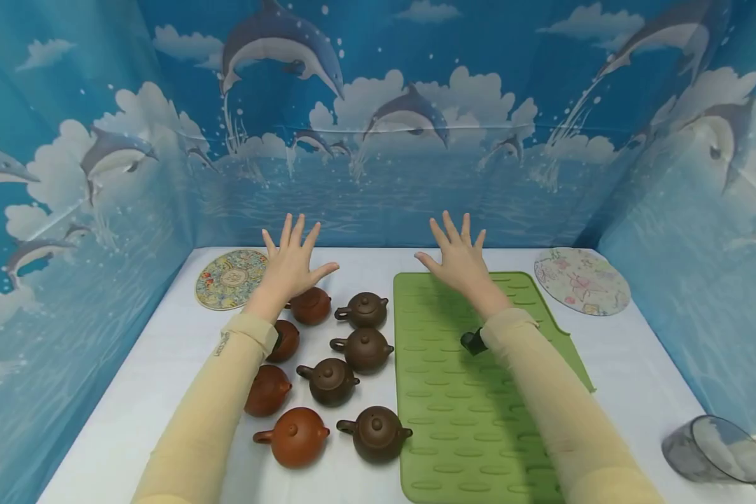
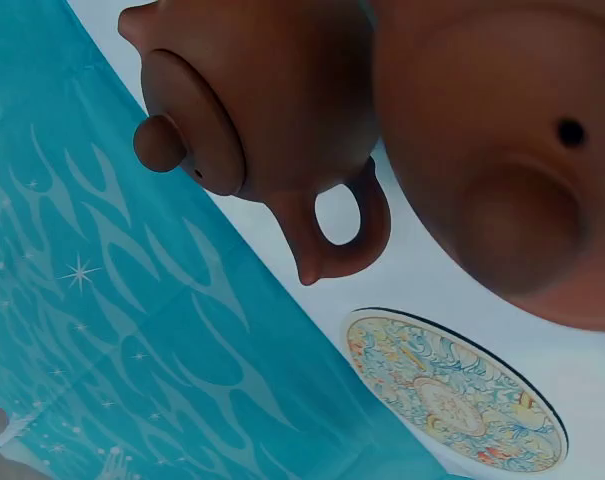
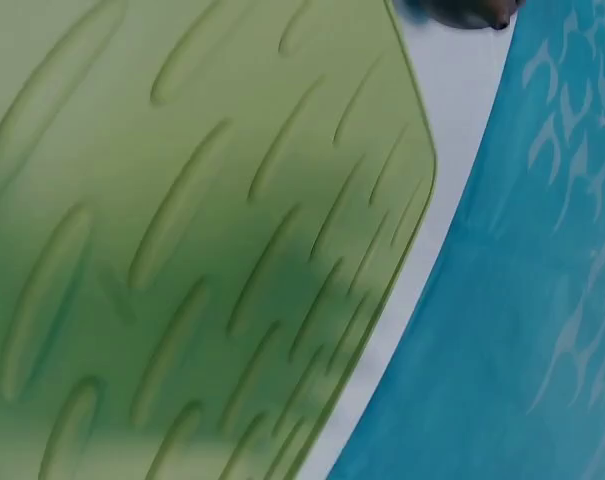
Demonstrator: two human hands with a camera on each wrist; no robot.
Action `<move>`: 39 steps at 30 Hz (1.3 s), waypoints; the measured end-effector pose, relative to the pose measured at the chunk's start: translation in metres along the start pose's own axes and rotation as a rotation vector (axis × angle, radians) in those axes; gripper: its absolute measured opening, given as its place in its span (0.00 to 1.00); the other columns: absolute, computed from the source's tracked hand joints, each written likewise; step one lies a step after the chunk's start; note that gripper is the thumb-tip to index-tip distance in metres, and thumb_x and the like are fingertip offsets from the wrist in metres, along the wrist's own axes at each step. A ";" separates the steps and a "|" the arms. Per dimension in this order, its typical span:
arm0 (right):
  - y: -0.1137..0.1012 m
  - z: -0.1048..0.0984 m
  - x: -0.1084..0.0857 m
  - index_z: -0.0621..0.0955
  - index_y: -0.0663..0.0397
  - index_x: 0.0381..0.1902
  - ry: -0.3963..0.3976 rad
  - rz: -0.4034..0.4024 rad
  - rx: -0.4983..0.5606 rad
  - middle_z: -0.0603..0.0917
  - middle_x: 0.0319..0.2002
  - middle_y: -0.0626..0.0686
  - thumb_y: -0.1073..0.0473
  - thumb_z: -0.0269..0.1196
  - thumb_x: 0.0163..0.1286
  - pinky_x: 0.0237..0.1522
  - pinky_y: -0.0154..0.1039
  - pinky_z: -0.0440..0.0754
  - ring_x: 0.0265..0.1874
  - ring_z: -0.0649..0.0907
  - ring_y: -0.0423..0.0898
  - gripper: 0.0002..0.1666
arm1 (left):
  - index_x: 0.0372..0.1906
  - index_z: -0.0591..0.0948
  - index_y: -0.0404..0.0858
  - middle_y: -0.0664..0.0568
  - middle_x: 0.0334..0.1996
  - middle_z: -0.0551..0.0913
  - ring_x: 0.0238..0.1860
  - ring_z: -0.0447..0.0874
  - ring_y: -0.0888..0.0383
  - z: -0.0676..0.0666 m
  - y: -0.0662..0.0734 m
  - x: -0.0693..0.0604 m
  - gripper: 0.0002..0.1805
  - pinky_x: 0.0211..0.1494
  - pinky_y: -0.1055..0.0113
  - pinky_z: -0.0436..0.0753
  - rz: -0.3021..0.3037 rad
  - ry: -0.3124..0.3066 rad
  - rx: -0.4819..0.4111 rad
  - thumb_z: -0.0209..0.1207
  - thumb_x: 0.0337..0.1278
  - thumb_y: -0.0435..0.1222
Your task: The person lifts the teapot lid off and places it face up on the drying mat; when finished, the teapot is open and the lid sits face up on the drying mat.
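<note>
Hovering near the desk's [image 1: 126,420] far edge, left hand [image 1: 290,266] and right hand [image 1: 460,264] show fingers [image 1: 299,229] spread and released. Eight teapots [image 1: 365,350] stand between the desk's left edge and the mat [image 1: 441,392]; discs [image 1: 229,281] lie near both far corners.
</note>
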State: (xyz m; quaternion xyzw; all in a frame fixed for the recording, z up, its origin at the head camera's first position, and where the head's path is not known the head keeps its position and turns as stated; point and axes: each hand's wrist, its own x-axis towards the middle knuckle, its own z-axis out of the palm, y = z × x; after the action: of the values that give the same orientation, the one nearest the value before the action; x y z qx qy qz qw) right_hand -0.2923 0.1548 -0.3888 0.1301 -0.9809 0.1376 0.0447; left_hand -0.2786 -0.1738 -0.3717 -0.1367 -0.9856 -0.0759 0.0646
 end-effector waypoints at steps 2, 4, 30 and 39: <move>-0.006 0.002 0.000 0.47 0.46 0.80 -0.001 -0.025 0.011 0.40 0.80 0.58 0.31 0.49 0.73 0.69 0.75 0.32 0.76 0.30 0.65 0.49 | 0.80 0.49 0.45 0.39 0.79 0.39 0.79 0.26 0.39 0.000 -0.001 -0.002 0.52 0.71 0.27 0.28 0.022 0.001 -0.007 0.53 0.60 0.67; -0.012 0.004 -0.001 0.48 0.46 0.80 0.002 -0.046 0.017 0.41 0.80 0.58 0.31 0.49 0.73 0.69 0.75 0.32 0.76 0.31 0.65 0.49 | 0.79 0.50 0.44 0.39 0.79 0.40 0.79 0.27 0.39 0.000 -0.001 -0.005 0.51 0.71 0.27 0.30 0.039 -0.008 -0.011 0.54 0.60 0.66; -0.077 0.064 -0.019 0.77 0.55 0.64 -0.062 -0.289 0.303 0.76 0.65 0.59 0.50 0.61 0.73 0.69 0.55 0.71 0.68 0.73 0.59 0.26 | 0.69 0.71 0.40 0.41 0.66 0.72 0.62 0.76 0.43 0.032 0.028 -0.033 0.28 0.61 0.48 0.79 0.104 -0.290 -0.281 0.59 0.68 0.44; -0.089 0.075 -0.017 0.86 0.57 0.49 -0.046 -0.326 0.332 0.87 0.49 0.56 0.60 0.64 0.70 0.55 0.46 0.83 0.51 0.85 0.52 0.13 | 0.62 0.77 0.37 0.43 0.51 0.84 0.48 0.85 0.49 0.048 0.038 -0.033 0.21 0.48 0.58 0.85 0.068 -0.315 -0.292 0.61 0.67 0.38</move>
State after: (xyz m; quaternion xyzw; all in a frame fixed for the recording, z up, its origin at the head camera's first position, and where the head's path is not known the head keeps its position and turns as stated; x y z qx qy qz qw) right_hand -0.2561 0.0554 -0.4404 0.2956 -0.9115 0.2852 0.0219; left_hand -0.2413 -0.1384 -0.4184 -0.1880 -0.9569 -0.1931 -0.1080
